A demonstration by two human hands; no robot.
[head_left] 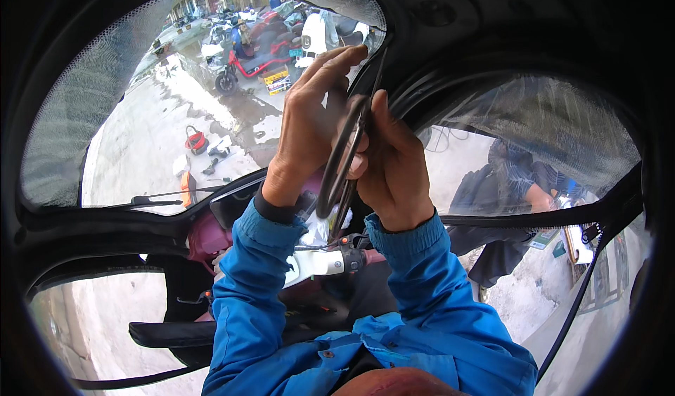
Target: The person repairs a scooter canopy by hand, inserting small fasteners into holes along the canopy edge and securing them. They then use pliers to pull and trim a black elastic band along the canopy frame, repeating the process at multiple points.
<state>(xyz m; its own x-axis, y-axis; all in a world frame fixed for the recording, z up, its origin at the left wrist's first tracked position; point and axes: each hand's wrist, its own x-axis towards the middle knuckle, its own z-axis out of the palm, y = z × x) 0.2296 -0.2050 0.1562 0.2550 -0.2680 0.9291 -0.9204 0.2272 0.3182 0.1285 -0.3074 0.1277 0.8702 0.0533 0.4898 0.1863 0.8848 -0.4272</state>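
Observation:
Both my hands are raised against the black pillar (pixel 383 59) between the windscreen and the right side window of a small cabin. My left hand (pixel 313 115) pinches a looped black rubber strip (pixel 336 171) and reaches up along the pillar with its fingertips. My right hand (pixel 395 167) grips the same strip from the right, thumb pointing up. The strip hangs down between my wrists. Both forearms wear blue jacket sleeves (pixel 246 283).
Below my hands is a handlebar with a white switch housing (pixel 313 264) and a dark red dashboard (pixel 207 238). A wiper (pixel 151 201) lies at the windscreen's base. Outside are a red scooter (pixel 246 66), tools on wet concrete (pixel 197 141), and a crouching person (pixel 506 185) at right.

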